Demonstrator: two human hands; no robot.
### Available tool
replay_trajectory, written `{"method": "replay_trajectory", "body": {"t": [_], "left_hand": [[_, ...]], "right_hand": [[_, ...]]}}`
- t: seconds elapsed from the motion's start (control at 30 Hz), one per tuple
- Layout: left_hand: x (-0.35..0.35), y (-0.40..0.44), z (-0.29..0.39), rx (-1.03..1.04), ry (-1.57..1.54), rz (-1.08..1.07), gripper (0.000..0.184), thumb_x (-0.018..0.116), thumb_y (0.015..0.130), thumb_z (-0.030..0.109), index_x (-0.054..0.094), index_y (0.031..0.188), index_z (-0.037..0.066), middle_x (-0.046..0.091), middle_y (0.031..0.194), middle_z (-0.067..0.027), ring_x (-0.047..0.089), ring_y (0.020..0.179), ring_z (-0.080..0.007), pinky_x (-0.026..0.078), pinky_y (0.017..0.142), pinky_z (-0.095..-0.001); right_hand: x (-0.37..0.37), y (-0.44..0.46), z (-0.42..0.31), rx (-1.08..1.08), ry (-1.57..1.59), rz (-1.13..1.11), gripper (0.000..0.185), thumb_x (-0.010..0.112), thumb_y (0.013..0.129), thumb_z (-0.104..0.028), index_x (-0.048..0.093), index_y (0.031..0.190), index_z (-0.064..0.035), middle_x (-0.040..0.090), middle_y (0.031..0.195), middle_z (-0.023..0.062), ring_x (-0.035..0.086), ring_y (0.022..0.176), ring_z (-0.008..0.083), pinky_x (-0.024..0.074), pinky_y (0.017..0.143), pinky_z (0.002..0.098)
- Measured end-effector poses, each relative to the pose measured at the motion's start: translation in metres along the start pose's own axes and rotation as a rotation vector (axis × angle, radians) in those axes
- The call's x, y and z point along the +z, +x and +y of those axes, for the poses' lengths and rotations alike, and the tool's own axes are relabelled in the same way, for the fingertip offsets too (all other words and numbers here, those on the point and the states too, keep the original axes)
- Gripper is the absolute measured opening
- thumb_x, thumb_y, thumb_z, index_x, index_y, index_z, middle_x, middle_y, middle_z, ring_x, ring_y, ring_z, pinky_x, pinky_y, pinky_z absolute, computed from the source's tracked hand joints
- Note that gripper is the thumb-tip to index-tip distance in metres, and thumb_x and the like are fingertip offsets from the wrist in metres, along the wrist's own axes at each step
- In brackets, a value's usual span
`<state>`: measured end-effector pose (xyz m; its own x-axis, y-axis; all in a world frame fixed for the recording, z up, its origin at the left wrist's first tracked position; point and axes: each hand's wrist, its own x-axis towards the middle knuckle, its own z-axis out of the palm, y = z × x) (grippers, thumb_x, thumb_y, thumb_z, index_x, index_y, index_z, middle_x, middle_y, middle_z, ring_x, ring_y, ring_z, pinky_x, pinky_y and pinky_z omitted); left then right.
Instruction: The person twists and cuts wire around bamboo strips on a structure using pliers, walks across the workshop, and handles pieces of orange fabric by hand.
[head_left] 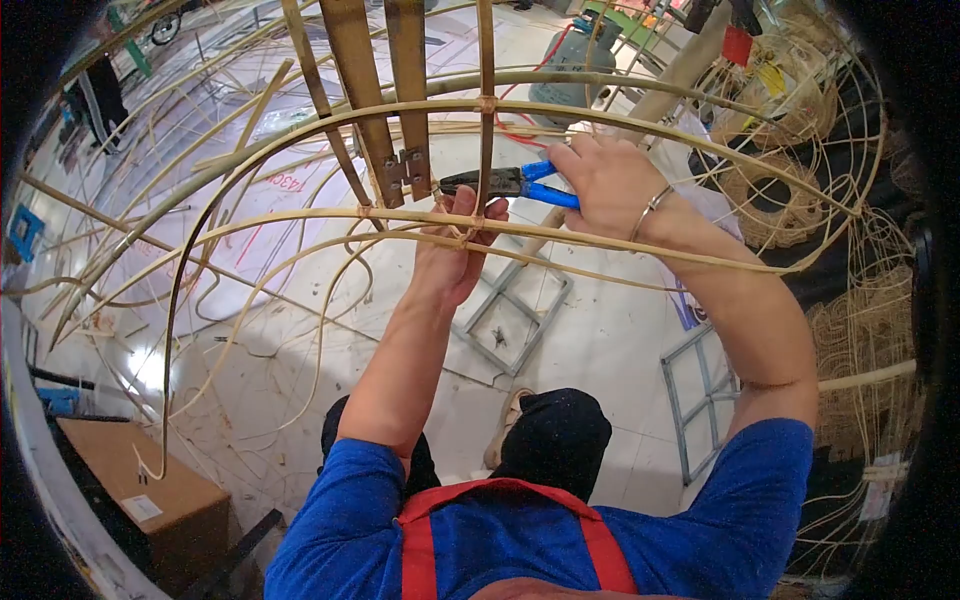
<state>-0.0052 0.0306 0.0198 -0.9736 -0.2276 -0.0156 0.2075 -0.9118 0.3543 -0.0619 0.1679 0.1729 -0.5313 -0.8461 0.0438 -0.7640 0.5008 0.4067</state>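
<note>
My right hand point(612, 185) is closed round the blue handles of a pair of pliers point(508, 181). The dark jaws point left, close to a metal hinge point(407, 168) on two flat wooden slats point(362, 95). My left hand point(450, 262) comes up from below and grips a thin bamboo strip point(560, 238) where it is bound to an upright strip point(486, 140). Its thumb and fingers are raised around that bound joint, just under the plier jaws. Whether the jaws bite on anything cannot be made out.
Curved bamboo strips point(330, 118) arch across in front of me. Metal frames point(515, 305) lie on the tiled floor below. A gas cylinder point(580, 62) stands behind, woven rings point(770, 200) lie right, and a cardboard box point(150, 480) sits lower left.
</note>
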Motion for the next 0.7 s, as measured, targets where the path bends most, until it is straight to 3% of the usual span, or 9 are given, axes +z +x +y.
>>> {"method": "replay_trajectory", "body": {"t": [0.13,0.3,0.4,0.53,0.6,0.7], "left_hand": [[0.000,0.000,-0.003,0.027,-0.031,-0.040,0.018,0.048,0.089,0.021,0.047,0.098,0.006,0.056,0.089,-0.0094,0.057,0.092,-0.0297,0.049,0.085,-0.0374],[-0.004,0.001,-0.008,0.028,-0.078,-0.051,0.019,0.047,0.089,0.023,0.047,0.098,0.006,0.056,0.093,-0.0107,0.056,0.095,-0.0315,0.048,0.086,-0.0385],[0.000,-0.004,-0.007,0.049,-0.079,-0.042,0.020,0.047,0.089,0.024,0.047,0.098,0.006,0.056,0.094,-0.0112,0.056,0.095,-0.0319,0.048,0.086,-0.0386],[-0.003,-0.002,-0.003,-0.005,-0.081,-0.126,0.022,0.048,0.088,0.027,0.049,0.097,0.007,0.057,0.097,-0.0130,0.056,0.097,-0.0309,0.048,0.086,-0.0372],[-0.010,0.003,-0.001,-0.054,-0.057,-0.156,0.027,0.049,0.087,0.031,0.050,0.098,0.007,0.057,0.100,-0.0143,0.056,0.097,-0.0290,0.048,0.084,-0.0352],[-0.007,0.010,0.001,-0.078,-0.004,-0.187,0.042,0.047,0.086,0.041,0.050,0.104,0.003,0.058,0.102,-0.0165,0.056,0.097,-0.0251,0.048,0.079,-0.0316]], "right_hand": [[-0.002,0.006,0.013,-0.028,0.267,-0.092,0.047,0.063,0.060,-0.022,0.050,0.102,-0.0032,0.055,0.090,0.0166,0.054,0.085,0.0332,0.0444,0.073,0.0394],[-0.010,0.011,0.015,-0.011,0.291,-0.159,0.045,0.066,0.059,-0.025,0.052,0.096,-0.0052,0.059,0.085,0.0167,0.056,0.084,0.0343,0.0453,0.073,0.0397],[-0.002,0.005,0.008,-0.054,0.187,0.021,0.044,0.069,0.059,-0.026,0.052,0.095,-0.0070,0.057,0.083,0.0136,0.056,0.080,0.0324,0.0452,0.070,0.0395],[-0.004,0.002,0.003,-0.121,-0.037,0.175,0.032,0.063,0.066,-0.021,0.049,0.092,-0.0094,0.056,0.084,0.0097,0.058,0.075,0.0295,0.0465,0.063,0.0392],[0.004,0.003,0.002,-0.164,-0.204,0.295,0.034,0.063,0.067,-0.025,0.051,0.096,-0.0124,0.053,0.080,0.0057,0.057,0.071,0.0257,0.0444,0.060,0.0362],[0.007,0.004,0.004,-0.214,-0.303,0.405,0.025,0.054,0.071,-0.020,0.051,0.095,-0.0133,0.053,0.079,0.0041,0.057,0.069,0.0226,0.0441,0.057,0.0336]]}}
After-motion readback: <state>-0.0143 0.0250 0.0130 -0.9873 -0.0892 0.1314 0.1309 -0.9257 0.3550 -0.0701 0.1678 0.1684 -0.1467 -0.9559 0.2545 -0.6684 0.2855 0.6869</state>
